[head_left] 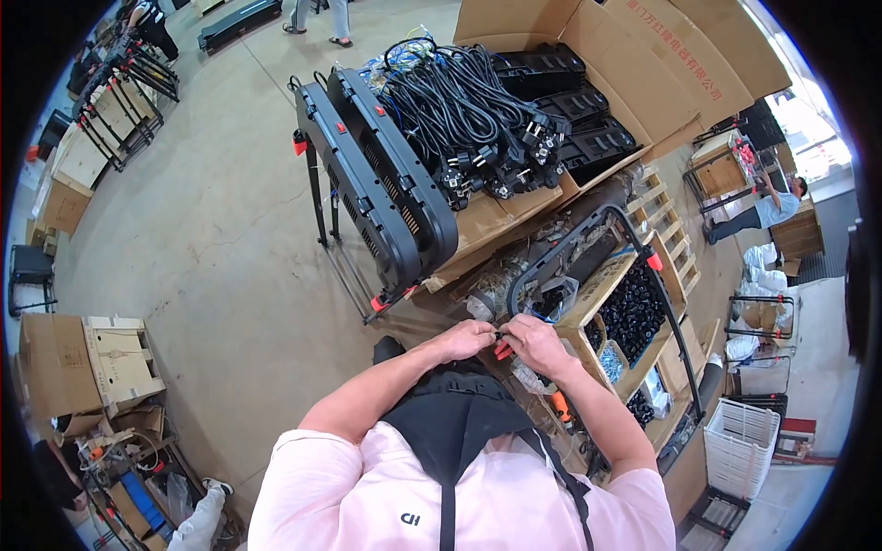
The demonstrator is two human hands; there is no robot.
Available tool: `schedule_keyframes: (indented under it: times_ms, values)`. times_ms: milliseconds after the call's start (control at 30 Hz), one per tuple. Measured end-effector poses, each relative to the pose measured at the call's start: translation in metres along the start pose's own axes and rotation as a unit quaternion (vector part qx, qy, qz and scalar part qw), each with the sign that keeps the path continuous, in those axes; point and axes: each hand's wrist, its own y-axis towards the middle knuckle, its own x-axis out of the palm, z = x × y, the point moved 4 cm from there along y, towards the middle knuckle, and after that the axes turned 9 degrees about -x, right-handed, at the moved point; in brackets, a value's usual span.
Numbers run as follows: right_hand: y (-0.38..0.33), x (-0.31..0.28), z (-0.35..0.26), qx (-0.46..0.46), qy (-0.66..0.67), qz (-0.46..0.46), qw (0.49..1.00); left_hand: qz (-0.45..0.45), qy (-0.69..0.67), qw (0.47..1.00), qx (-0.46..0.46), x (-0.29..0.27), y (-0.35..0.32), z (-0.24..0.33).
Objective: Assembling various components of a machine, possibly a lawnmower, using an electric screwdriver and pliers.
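My left hand (469, 339) and my right hand (536, 345) meet in front of me, fingers closed and almost touching. A small dark piece too small to name shows at my left fingertips. Beside it, under my right fingers, is a red piece (503, 351). A black bent-tube frame (549, 260) rises from my right hand, which closes around its near end. The frame arches away and its other leg runs down at the right, with a red fitting (654, 262) on it. My fingers hide the join.
A wooden bin (602, 298) of small black parts stands right, with an orange-handled tool (561, 410) nearby. Ahead, black power cords (469, 101) and black housings (367, 184) lie by an open carton (643, 73). A pallet (663, 220) sits behind. A person (776, 207) works far right.
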Motion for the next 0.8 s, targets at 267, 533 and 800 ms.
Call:
schedule_keyframes:
  times_ms: [267,533,800]
  values:
    - [0.004,0.008,0.008,-0.02,-0.029,-0.024,0.999,-0.006,0.024,0.999,-0.032,0.001,0.004,-0.003]
    - [0.004,0.016,0.003,0.039,-0.054,-0.047,0.997,0.013,0.021,0.999,-0.043,-0.002,-0.002,0.011]
    - [-0.019,0.029,-0.024,0.16,0.056,0.076,0.982,0.04,0.052,0.994,-0.083,-0.006,0.006,-0.004]
